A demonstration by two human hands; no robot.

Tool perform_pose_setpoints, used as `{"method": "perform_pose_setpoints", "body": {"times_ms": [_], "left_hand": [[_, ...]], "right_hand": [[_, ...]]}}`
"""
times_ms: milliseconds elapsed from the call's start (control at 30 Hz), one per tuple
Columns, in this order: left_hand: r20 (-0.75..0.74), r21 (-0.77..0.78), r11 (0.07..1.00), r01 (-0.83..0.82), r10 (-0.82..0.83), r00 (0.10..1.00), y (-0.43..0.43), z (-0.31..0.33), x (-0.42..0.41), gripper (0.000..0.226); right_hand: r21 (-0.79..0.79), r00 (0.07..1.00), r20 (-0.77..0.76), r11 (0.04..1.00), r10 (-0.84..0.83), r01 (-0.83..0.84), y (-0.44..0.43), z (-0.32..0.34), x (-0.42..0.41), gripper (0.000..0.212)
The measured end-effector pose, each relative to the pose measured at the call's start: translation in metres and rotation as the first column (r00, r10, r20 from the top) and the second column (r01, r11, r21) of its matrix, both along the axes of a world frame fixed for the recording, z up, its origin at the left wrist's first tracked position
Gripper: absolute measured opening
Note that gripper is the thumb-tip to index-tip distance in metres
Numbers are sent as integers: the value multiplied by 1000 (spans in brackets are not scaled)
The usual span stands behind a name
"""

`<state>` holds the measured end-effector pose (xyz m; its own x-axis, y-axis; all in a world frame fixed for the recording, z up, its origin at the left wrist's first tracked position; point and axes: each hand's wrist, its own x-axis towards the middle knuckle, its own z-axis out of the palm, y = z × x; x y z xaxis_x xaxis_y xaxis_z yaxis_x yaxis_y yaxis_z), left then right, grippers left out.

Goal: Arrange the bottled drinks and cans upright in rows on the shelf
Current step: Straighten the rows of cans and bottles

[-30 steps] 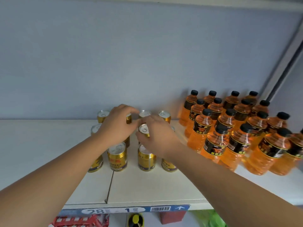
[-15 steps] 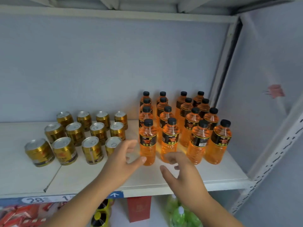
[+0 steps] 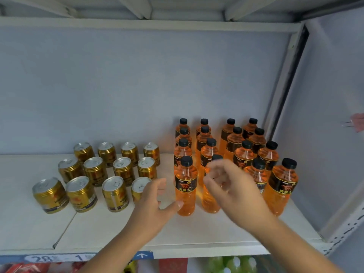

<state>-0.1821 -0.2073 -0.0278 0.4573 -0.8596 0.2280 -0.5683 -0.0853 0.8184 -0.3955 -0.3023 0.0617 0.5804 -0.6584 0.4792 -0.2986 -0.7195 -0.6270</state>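
White shelf (image 3: 110,229): two boards butted, seam at front left. Twelve gold cans (image 3: 115,194), upright, three rows of four, on the left half. Sixteen orange bottles (image 3: 283,186), black caps, upright, four rows of four, on the right half, with the back row against the grey-blue back panel (image 3: 137,85). A gap separates the can block from the bottle block.

Your left hand (image 3: 152,209) hovers over that gap at the front and overlaps the nearest can. Its grip is wide, thumb spread away from the fingers, holding nothing. The thumb tip lies at the lower body of the front-left bottle (image 3: 185,186); contact not resolvable.

Your right hand (image 3: 234,192) is motion-blurred, raised in front of the second front bottle (image 3: 209,201), covering its shoulder and label, fingers loosely curled near the cap. You cannot tell whether its grip is on that bottle or empty.

The label strip (image 3: 59,258) on the shelf's front edge reads "28", with a white arrow further right
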Motion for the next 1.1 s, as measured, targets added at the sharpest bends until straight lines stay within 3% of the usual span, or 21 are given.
{"method": "perform_pose_setpoints", "body": {"times_ms": [133, 233, 333, 667, 800, 1100], "left_hand": [[-54, 38, 998, 48, -46, 998, -15, -17, 7, 75], [-61, 99, 990, 105, -99, 993, -23, -29, 9, 76], [-66, 146, 981, 124, -115, 991, -27, -42, 7, 85], [-11, 236, 970, 50, -49, 999, -31, -55, 3, 79], [-33, 223, 974, 33, -26, 999, -30, -57, 3, 71], [28, 235, 972, -17, 11, 1000, -31, -56, -2, 60]], "right_hand": [[-152, 999, -36, 988, -23, 18, -50, 64, 35, 29], [-145, 985, -164, 989, -48, 24, -90, 81, 70, 26], [-86, 954, -298, 996, -8, -19, -127, 74, 105, 30], [-221, 778, -628, 962, -16, -159, -197, 42, 166, 44], [-337, 749, -656, 924, -92, -181, -202, 43, 172, 39], [-357, 748, -654, 918, -113, -174, -203, 50, 173, 35]]}}
